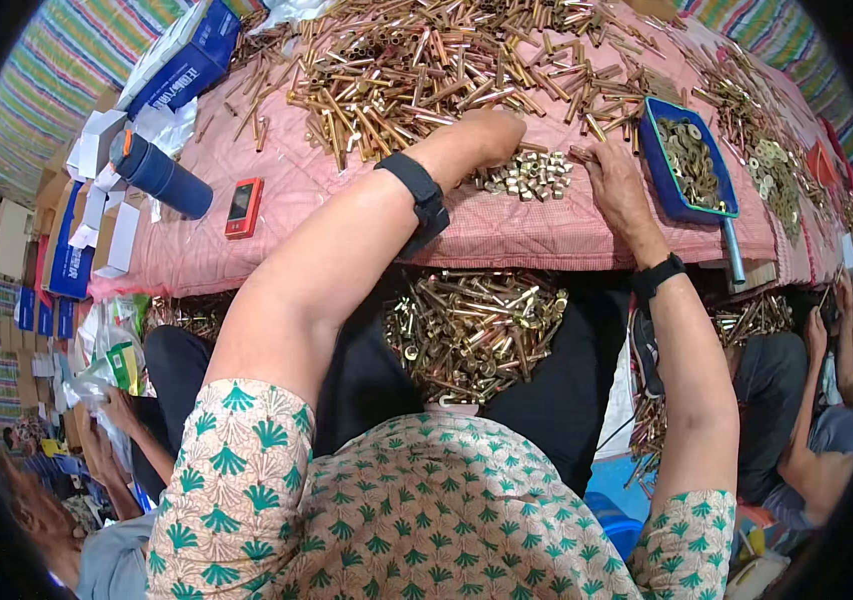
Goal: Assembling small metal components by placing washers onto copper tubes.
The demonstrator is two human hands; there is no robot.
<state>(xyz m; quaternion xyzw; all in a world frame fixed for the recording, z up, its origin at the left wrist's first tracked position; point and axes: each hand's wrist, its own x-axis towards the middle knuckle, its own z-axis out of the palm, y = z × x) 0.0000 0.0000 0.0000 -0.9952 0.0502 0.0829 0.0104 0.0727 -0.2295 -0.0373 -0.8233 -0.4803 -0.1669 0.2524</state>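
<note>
Working, in the head view, over a table covered in pink quilted cloth (286,190): one left hand (494,136), fingers curled under and hidden, grip impossible to tell, at the near edge of a large heap of long gold-coloured metal tubes (426,75). One right hand (620,185), thumb and fingers bent nearly together at a short dark bronze metal piece (580,153); whether pinched or merely touched, cannot tell. Between the hands, on the cloth: one loose cluster of small pale-gold metal nuts (544,180). Handling, as judged: light fingertip pinch, hands low, tubes drawn out lengthwise lest neighbours roll among the nuts.

Around: one blue rectangular plastic tray (694,214) of dull brass washers (691,165), just right of the right hand, likely limiting outward reach; one red handheld device (243,208) and one dark-blue cylindrical bottle (168,180), both well left, unobstructive; one pile of gold-coloured metal bolts (476,335), below the near edge.
</note>
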